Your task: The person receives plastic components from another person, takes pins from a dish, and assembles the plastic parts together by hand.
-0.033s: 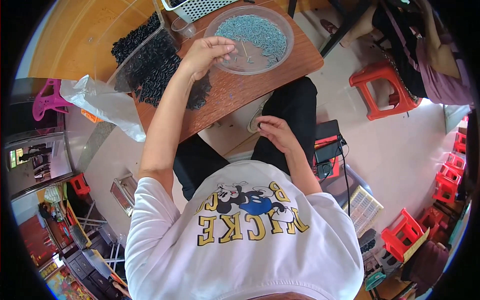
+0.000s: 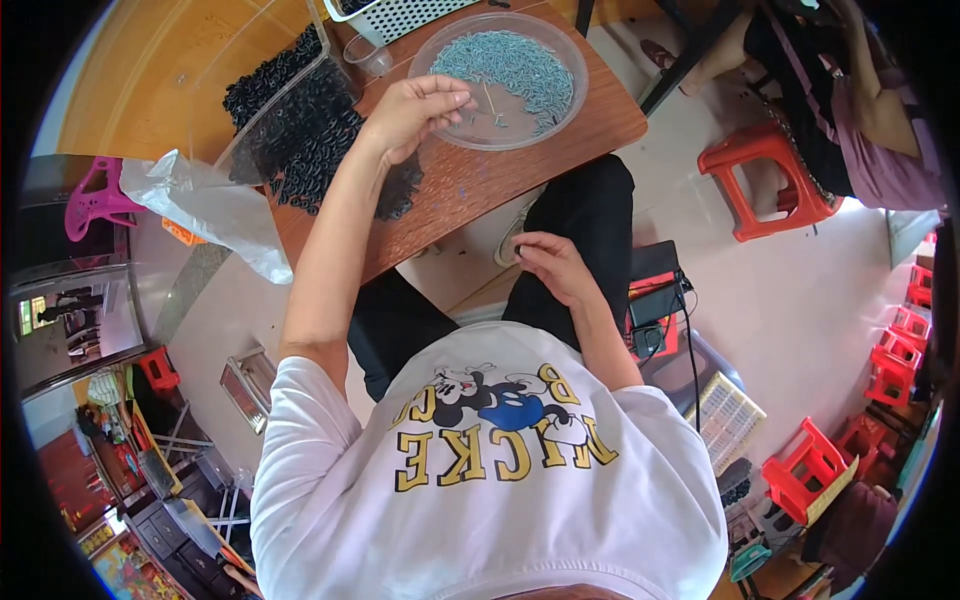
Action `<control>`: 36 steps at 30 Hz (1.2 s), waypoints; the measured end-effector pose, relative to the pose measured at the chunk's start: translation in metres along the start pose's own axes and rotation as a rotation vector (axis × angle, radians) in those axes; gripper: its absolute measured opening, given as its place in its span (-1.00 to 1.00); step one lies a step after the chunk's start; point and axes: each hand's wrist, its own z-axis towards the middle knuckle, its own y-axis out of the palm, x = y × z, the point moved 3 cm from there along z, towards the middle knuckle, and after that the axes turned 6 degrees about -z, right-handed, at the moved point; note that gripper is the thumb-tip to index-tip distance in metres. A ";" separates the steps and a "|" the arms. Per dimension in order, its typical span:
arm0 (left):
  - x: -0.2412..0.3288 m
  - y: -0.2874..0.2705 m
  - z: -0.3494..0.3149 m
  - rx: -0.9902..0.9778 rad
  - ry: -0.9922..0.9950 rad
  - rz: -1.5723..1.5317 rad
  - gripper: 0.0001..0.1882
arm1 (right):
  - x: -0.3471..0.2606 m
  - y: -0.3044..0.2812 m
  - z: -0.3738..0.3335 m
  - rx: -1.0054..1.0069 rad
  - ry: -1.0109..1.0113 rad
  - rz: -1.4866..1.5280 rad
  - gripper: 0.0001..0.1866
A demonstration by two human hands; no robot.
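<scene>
My left hand (image 2: 415, 112) hovers over the near left rim of a round clear plastic basin (image 2: 455, 140). Its thumb and forefinger are pinched together; whatever they hold, if anything, is too small to make out. Inside the basin lies a heap of small bluish-grey screws (image 2: 515, 70), with a thin pale stick (image 2: 488, 97) near my fingertips. Lower down, in front of the table edge and above my right thigh, my right hand (image 2: 558, 268) pinches a small black ring-like part (image 2: 518, 250). Many similar black parts (image 2: 310, 150) are piled on the table left of my left forearm.
The brown wooden table (image 2: 470, 215) also bears a small clear cup (image 2: 368, 57) and a white perforated basket (image 2: 400, 18). A clear plastic bag (image 2: 210, 205) hangs at its left. A red stool (image 2: 770, 180) and a seated person (image 2: 880, 130) are at the right.
</scene>
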 end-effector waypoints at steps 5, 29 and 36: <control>-0.005 0.020 -0.031 -0.067 0.006 -0.299 -0.87 | -0.069 0.050 0.003 0.021 -0.235 -0.408 -0.81; -0.074 0.006 -0.162 0.359 0.237 -0.453 -0.92 | -0.044 0.140 0.043 0.033 -0.241 -0.611 -0.86; -0.108 -0.021 -0.212 0.670 0.306 -0.625 -0.89 | -0.037 0.186 0.048 0.087 -0.513 -1.169 -0.87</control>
